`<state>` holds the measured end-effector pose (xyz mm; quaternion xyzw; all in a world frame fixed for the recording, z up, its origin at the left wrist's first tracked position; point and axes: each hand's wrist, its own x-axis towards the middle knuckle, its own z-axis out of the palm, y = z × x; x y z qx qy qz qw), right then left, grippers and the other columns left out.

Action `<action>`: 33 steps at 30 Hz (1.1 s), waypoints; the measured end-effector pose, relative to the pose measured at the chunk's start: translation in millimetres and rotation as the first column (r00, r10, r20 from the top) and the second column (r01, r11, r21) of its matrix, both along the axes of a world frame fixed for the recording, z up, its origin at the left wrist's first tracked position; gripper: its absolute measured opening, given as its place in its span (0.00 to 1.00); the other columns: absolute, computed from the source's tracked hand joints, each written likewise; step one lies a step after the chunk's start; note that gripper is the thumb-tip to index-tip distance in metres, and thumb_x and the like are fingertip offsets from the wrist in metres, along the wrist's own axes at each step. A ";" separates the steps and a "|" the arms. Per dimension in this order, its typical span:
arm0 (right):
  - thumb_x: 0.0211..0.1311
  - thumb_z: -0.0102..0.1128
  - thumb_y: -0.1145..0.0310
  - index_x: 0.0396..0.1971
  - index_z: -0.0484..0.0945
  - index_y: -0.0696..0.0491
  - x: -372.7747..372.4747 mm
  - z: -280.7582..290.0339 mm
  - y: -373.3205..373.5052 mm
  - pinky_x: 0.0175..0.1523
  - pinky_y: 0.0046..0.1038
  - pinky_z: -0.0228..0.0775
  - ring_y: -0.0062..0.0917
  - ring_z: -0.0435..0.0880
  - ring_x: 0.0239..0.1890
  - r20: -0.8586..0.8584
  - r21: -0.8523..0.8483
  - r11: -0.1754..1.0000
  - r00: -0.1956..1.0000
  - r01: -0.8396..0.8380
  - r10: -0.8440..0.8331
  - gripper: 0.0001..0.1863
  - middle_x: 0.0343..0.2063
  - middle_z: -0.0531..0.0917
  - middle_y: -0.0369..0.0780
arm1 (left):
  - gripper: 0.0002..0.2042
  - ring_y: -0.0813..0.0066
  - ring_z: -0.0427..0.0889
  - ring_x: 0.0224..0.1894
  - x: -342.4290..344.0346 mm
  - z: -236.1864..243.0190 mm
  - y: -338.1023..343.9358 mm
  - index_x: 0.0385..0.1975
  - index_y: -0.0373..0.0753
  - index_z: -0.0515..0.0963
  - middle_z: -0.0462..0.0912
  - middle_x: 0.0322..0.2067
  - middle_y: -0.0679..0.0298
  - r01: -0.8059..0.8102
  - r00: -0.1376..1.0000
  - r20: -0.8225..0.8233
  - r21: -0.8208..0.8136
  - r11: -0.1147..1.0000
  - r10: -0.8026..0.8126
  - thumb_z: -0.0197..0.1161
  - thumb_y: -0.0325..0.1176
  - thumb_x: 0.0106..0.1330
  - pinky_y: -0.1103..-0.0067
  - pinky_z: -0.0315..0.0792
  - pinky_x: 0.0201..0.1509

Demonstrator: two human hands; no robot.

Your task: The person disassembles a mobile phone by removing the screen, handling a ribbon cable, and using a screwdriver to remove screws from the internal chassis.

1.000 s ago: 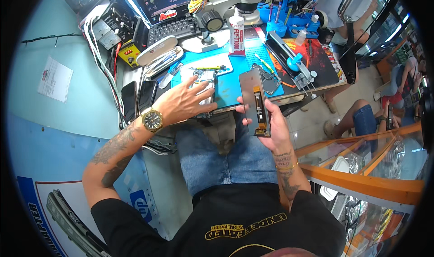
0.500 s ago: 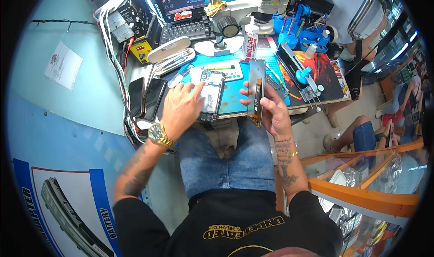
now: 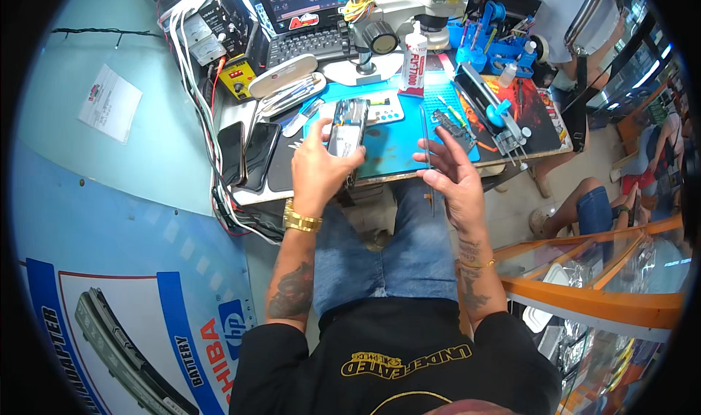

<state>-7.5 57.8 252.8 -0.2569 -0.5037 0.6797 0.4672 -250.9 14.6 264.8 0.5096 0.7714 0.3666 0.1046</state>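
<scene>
Handling of phone parts. The left hand [image 3: 319, 168] is clamped across an opened, silver-and-black rectangular phone body [image 3: 347, 139], which appears tilted over the blue work mat [image 3: 389, 150]. The right hand [image 3: 458, 177] pinches a thin, dark glass screen panel [image 3: 425, 139], seen edge-on, right of the body. Good practice: grip both parts by their rims, keeping fingers off exposed circuitry. Half a second earlier, the body lay flat beneath the left hand's fingers, and the panel showed its back obliquely.
</scene>
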 end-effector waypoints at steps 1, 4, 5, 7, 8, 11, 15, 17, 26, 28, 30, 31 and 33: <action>0.60 0.69 0.77 0.74 0.59 0.57 -0.9 1.1 -5.8 0.58 0.29 0.77 0.29 0.78 0.59 -0.029 -0.021 1.000 1.000 0.007 -0.007 0.43 0.61 0.75 0.46 | 0.36 0.62 0.85 0.47 -6.9 6.4 -3.5 0.65 0.39 0.70 0.85 0.47 0.49 0.025 0.975 0.223 0.001 1.000 -0.024 0.76 0.42 0.56 0.70 0.79 0.48; 0.60 0.69 0.77 0.74 0.58 0.57 -7.4 9.2 -28.7 0.59 0.30 0.77 0.29 0.79 0.59 -0.076 -0.097 0.994 0.996 -0.046 0.039 0.43 0.60 0.76 0.47 | 0.32 0.64 0.84 0.47 -25.4 7.7 -16.0 0.68 0.34 0.63 0.83 0.50 0.51 0.085 0.509 0.805 0.305 0.948 -0.305 0.68 0.33 0.65 0.73 0.81 0.51; 0.60 0.69 0.77 0.74 0.58 0.57 -10.4 12.0 -36.0 0.60 0.30 0.76 0.29 0.79 0.59 -0.102 -0.128 0.988 0.992 -0.089 0.076 0.43 0.60 0.76 0.47 | 0.33 0.66 0.83 0.50 -25.7 6.7 -22.4 0.66 0.35 0.65 0.82 0.51 0.51 0.109 0.302 0.851 0.417 0.902 -0.430 0.71 0.38 0.64 0.70 0.82 0.52; 0.60 0.70 0.77 0.74 0.59 0.57 -16.7 18.1 -49.2 0.61 0.30 0.75 0.29 0.79 0.58 -0.106 -0.149 0.980 0.988 -0.131 0.116 0.43 0.60 0.76 0.47 | 0.32 0.65 0.83 0.51 -28.9 2.6 -26.7 0.66 0.34 0.64 0.80 0.53 0.49 0.156 0.051 0.834 0.537 0.829 -0.549 0.67 0.44 0.67 0.70 0.83 0.53; 0.59 0.70 0.77 0.74 0.60 0.57 -20.1 20.0 -56.1 0.61 0.29 0.75 0.28 0.79 0.58 -0.082 -0.160 0.971 0.982 -0.179 0.167 0.43 0.60 0.76 0.47 | 0.34 0.64 0.82 0.53 -28.0 -0.9 -32.6 0.66 0.32 0.63 0.78 0.56 0.47 0.149 -0.035 0.835 0.548 0.823 -0.549 0.64 0.49 0.68 0.70 0.82 0.55; 0.57 0.73 0.76 0.73 0.61 0.56 -23.8 26.5 -67.8 0.62 0.28 0.72 0.26 0.78 0.58 -0.004 -0.164 0.961 0.975 -0.221 0.224 0.44 0.61 0.75 0.46 | 0.36 0.63 0.81 0.55 -18.3 -0.9 -41.2 0.68 0.33 0.60 0.76 0.59 0.45 0.101 -0.165 0.812 0.579 0.809 -0.560 0.64 0.49 0.68 0.69 0.82 0.55; 0.54 0.78 0.70 0.75 0.57 0.55 -25.6 29.1 -73.8 0.60 0.27 0.70 0.23 0.76 0.57 0.174 -0.022 0.992 0.977 -0.120 0.122 0.50 0.62 0.74 0.46 | 0.39 0.60 0.80 0.58 -13.9 -13.8 -48.6 0.70 0.33 0.57 0.74 0.61 0.44 0.071 -0.044 0.807 0.591 0.803 -0.589 0.68 0.47 0.66 0.67 0.81 0.58; 0.54 0.78 0.70 0.76 0.55 0.55 -25.5 29.1 -73.6 0.58 0.26 0.70 0.22 0.76 0.57 0.218 -0.004 0.995 0.971 -0.102 0.100 0.52 0.62 0.74 0.46 | 0.41 0.59 0.80 0.59 -10.9 -12.6 -51.3 0.71 0.34 0.56 0.73 0.62 0.42 0.056 -0.068 0.800 0.599 0.799 -0.596 0.71 0.43 0.64 0.66 0.80 0.60; 0.53 0.78 0.70 0.77 0.52 0.54 -24.4 30.9 -73.6 0.59 0.26 0.69 0.24 0.76 0.58 0.222 -0.015 0.993 0.968 -0.113 0.114 0.55 0.61 0.76 0.46 | 0.47 0.58 0.80 0.60 -5.7 -6.0 -54.5 0.74 0.34 0.49 0.74 0.61 0.42 0.020 -0.021 0.755 0.656 0.754 -0.656 0.73 0.34 0.59 0.64 0.79 0.63; 0.53 0.79 0.69 0.77 0.51 0.53 -24.9 31.2 -73.8 0.60 0.27 0.69 0.24 0.76 0.58 0.241 -0.008 0.993 0.964 -0.118 0.116 0.56 0.61 0.76 0.46 | 0.46 0.58 0.80 0.60 -4.4 -2.7 -54.7 0.75 0.33 0.48 0.74 0.60 0.42 -0.017 0.006 0.763 0.646 0.763 -0.646 0.71 0.31 0.59 0.64 0.78 0.63; 0.52 0.79 0.68 0.78 0.50 0.53 -25.1 32.1 -74.4 0.61 0.27 0.68 0.24 0.76 0.58 0.258 0.001 0.993 0.959 -0.121 0.117 0.56 0.61 0.76 0.46 | 0.46 0.58 0.80 0.60 -3.2 -4.5 -53.7 0.75 0.33 0.48 0.74 0.60 0.42 -0.025 0.020 0.764 0.646 0.763 -0.645 0.70 0.29 0.60 0.65 0.78 0.64; 0.52 0.80 0.68 0.78 0.50 0.53 -25.0 33.0 -75.0 0.61 0.27 0.68 0.24 0.77 0.58 0.258 -0.006 0.992 0.958 -0.128 0.125 0.57 0.61 0.76 0.46 | 0.45 0.58 0.80 0.60 -2.8 -5.0 -53.2 0.75 0.33 0.48 0.74 0.60 0.42 -0.033 0.034 0.764 0.645 0.763 -0.644 0.69 0.28 0.60 0.65 0.78 0.64; 0.52 0.80 0.67 0.78 0.49 0.53 -24.9 33.2 -75.9 0.61 0.28 0.68 0.24 0.77 0.57 0.259 -0.012 0.991 0.957 -0.136 0.134 0.58 0.61 0.77 0.46 | 0.44 0.58 0.80 0.60 -2.4 -4.5 -53.1 0.75 0.34 0.48 0.74 0.60 0.41 -0.022 0.045 0.759 0.651 0.758 -0.650 0.69 0.27 0.61 0.65 0.78 0.64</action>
